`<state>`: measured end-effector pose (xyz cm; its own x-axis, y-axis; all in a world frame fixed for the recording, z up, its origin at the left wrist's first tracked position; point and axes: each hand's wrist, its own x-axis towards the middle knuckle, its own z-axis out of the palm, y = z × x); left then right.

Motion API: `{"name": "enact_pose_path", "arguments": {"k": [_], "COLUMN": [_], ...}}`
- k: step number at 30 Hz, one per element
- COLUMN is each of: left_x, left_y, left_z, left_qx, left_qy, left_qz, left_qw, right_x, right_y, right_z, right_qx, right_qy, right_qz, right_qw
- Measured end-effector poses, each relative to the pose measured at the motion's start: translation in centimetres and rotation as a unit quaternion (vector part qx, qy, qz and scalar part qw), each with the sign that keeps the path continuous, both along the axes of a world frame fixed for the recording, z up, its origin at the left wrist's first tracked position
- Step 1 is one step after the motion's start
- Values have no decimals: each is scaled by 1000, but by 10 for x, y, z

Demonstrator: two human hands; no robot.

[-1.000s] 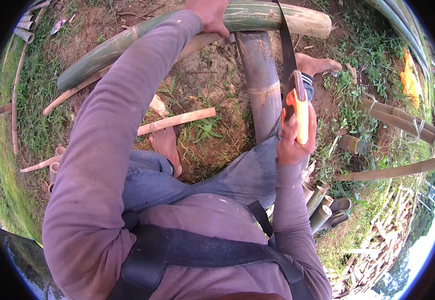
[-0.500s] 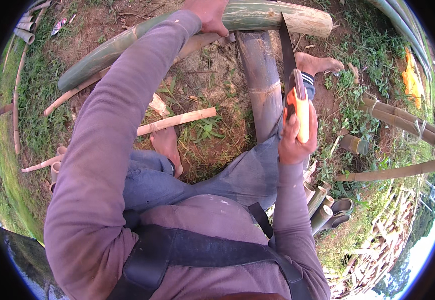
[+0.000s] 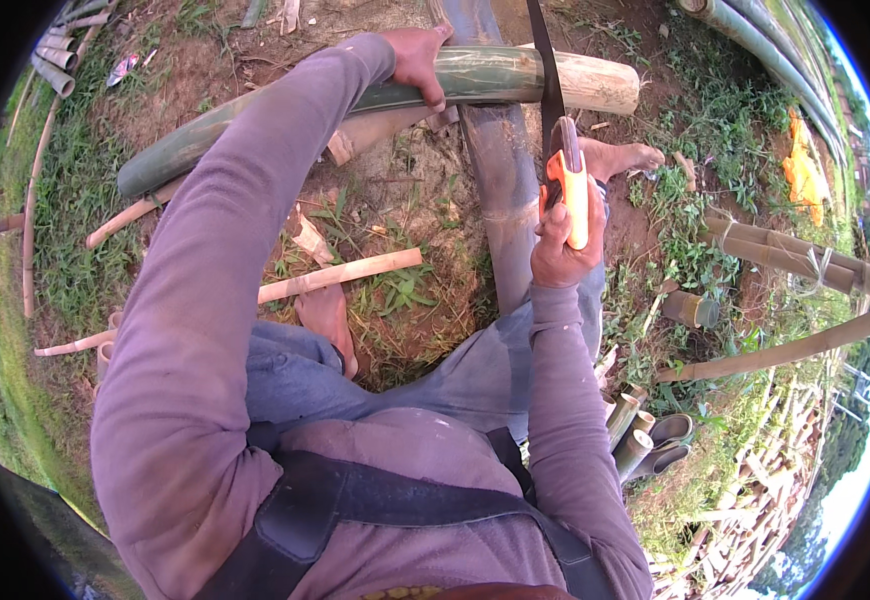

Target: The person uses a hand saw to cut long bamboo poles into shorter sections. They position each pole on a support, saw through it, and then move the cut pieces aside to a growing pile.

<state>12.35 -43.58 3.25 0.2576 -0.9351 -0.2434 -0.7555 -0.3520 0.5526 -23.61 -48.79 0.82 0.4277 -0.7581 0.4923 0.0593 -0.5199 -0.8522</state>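
A thick green bamboo pole (image 3: 485,75) lies crosswise over a darker bamboo log (image 3: 500,190). My left hand (image 3: 418,65) is wrapped over the pole, left of the saw. In my right hand (image 3: 567,258) is the orange handle of a hand saw (image 3: 577,200). Its dark blade crosses the pole near the pale, scraped right end, with the handle close to the pole's near side. The depth of any cut is hidden. My bare feet are on the ground on either side of the log.
A split bamboo strip (image 3: 340,276) lies by my left foot. To the right are tied bamboo poles (image 3: 795,257), a yellow-orange cloth or bag (image 3: 803,168), short bamboo pieces (image 3: 635,453), dark footwear (image 3: 670,430) and a heap of bamboo scraps (image 3: 750,500).
My right hand has pushed the saw forward, bringing its handle closer to the pole. My left hand stays on the pole. The view has shifted so the pole sits lower.
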Motion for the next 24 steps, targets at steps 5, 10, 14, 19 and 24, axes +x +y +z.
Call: {"name": "enact_pose_path", "arguments": {"k": [5,10,14,19,24], "left_x": [-34,-36,-27,-50,-45], "left_y": [14,16,3,10,15], "left_z": [3,4,13,9,1], "left_qx": [-47,3,49,23,15], "left_qy": [-193,-192,-137,-200,-213], "left_qz": [53,38,19,75,82], "left_qw": [979,981,989,977,974], "right_x": [6,19,13,21,-92], "right_y": [6,3,-3,15,77], "right_z": [20,53,40,79,72], "right_qx": [60,17,3,42,31], "right_qy": [11,35,16,70,86], "right_qz": [-12,-9,-9,-30,-36], "right_qw": [998,999,1000,996,995]}}
